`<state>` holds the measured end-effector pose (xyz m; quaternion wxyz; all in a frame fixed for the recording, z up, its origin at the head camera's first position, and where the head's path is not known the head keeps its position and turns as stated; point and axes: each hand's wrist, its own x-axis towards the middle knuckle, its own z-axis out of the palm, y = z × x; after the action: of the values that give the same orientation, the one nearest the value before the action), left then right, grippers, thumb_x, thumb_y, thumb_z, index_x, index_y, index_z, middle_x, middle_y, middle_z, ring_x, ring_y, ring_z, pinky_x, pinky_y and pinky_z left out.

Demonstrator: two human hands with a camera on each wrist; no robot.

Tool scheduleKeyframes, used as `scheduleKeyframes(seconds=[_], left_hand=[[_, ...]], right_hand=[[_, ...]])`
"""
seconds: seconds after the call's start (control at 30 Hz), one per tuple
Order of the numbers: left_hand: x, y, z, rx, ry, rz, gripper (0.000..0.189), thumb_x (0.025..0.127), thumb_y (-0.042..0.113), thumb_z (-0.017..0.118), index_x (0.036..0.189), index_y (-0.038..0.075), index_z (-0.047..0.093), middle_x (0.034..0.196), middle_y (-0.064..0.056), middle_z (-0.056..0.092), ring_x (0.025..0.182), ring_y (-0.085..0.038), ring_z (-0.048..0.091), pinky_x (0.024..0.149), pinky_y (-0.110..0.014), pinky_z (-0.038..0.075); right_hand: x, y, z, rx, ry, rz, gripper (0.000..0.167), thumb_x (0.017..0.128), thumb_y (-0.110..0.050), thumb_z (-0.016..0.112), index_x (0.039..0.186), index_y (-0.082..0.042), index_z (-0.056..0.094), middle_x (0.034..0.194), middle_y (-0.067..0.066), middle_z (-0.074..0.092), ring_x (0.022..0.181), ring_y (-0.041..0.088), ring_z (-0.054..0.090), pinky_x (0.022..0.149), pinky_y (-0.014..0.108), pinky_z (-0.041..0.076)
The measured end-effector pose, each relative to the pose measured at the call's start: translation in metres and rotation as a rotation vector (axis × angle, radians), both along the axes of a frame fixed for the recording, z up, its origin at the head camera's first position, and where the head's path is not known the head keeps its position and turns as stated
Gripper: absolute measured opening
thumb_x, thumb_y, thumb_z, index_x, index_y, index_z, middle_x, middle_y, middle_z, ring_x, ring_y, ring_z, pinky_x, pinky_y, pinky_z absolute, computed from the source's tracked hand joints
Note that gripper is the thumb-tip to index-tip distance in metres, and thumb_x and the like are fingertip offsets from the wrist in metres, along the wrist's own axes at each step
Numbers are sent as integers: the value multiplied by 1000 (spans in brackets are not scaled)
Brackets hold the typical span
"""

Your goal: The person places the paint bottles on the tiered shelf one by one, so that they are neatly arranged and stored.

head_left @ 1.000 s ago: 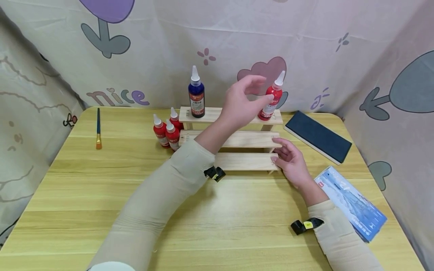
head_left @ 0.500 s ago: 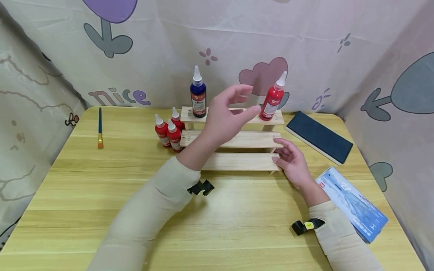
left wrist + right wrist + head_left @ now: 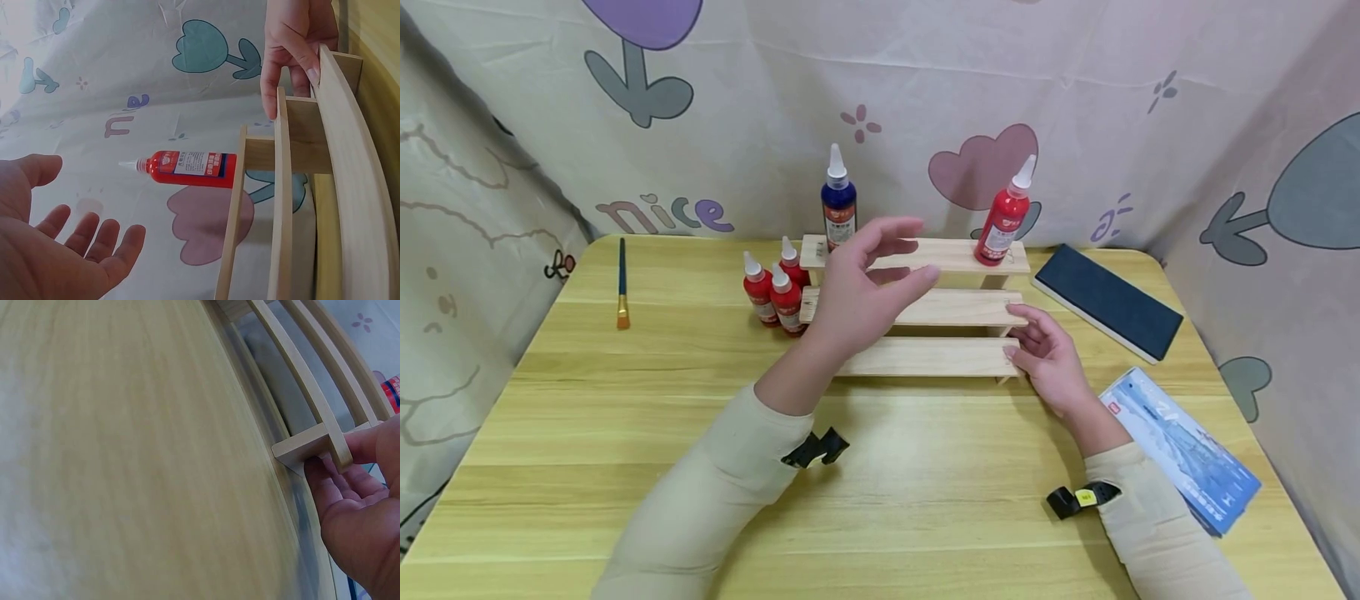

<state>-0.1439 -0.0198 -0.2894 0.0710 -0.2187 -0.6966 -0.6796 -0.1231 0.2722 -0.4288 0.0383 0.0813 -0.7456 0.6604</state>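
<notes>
A three-tier wooden display rack (image 3: 958, 357) stands on the table. My right hand (image 3: 1054, 365) grips its right end, the thumb at the lowest shelf and a finger on the middle one. My left hand (image 3: 859, 298) hovers over the rack's left half, fingers spread and holding nothing. On the top shelf, a red bottle (image 3: 1002, 232) with a white pointed nozzle stands at the right end. A dark blue bottle (image 3: 837, 200) of the same shape stands towards the left, its lower part hidden behind my left hand. In the left wrist view the red bottle (image 3: 195, 169) is apart from my left fingers.
Several red nozzle bottles (image 3: 759, 292) cluster beside the rack's left end. A paintbrush (image 3: 622, 283) lies at far left. To the right lie a dark-covered book (image 3: 1108, 300) and a blue box (image 3: 1183, 450). A patterned cloth (image 3: 910, 67) hangs behind the table.
My left hand has drawn back from the red bottle on the top shelf, moving left and towards me. The right hand has stayed on the rack's end.
</notes>
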Motion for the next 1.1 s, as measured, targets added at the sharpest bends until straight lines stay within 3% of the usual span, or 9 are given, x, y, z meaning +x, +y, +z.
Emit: scheduleKeyframes(seconds=[0.3,0.53,0.73,1.1], left_hand=[[12,-21,-7,50,3,31,42,86,3,78,125,2,63,122,-3,64,111,-20,61,90,-44,54],[19,-38,-15,48,14,99,41,86,2,77,125,4,64,122,-2,65,110,-20,62,90,-41,55],[18,-60,-24,64,38,150,40,86,-6,75,124,1,64,120,-5,65,109,-25,62,90,-41,54],[16,-103,-27,-35,26,306,36,89,-1,73,124,2,65,120,-6,66,110,-30,61,92,-35,53]], right_hand=[[-1,-1,1,-8,5,3,60,87,23,58,141,-3,52,128,9,61,114,20,58,96,24,47],[-1,0,0,-6,4,1,60,87,24,58,141,-3,52,130,9,60,116,19,58,97,24,46],[-1,0,1,-7,11,1,61,86,24,58,141,-2,52,129,9,60,114,20,58,97,24,46],[-1,0,0,-7,19,7,61,86,24,58,141,-2,52,128,8,61,114,20,59,96,24,47]])
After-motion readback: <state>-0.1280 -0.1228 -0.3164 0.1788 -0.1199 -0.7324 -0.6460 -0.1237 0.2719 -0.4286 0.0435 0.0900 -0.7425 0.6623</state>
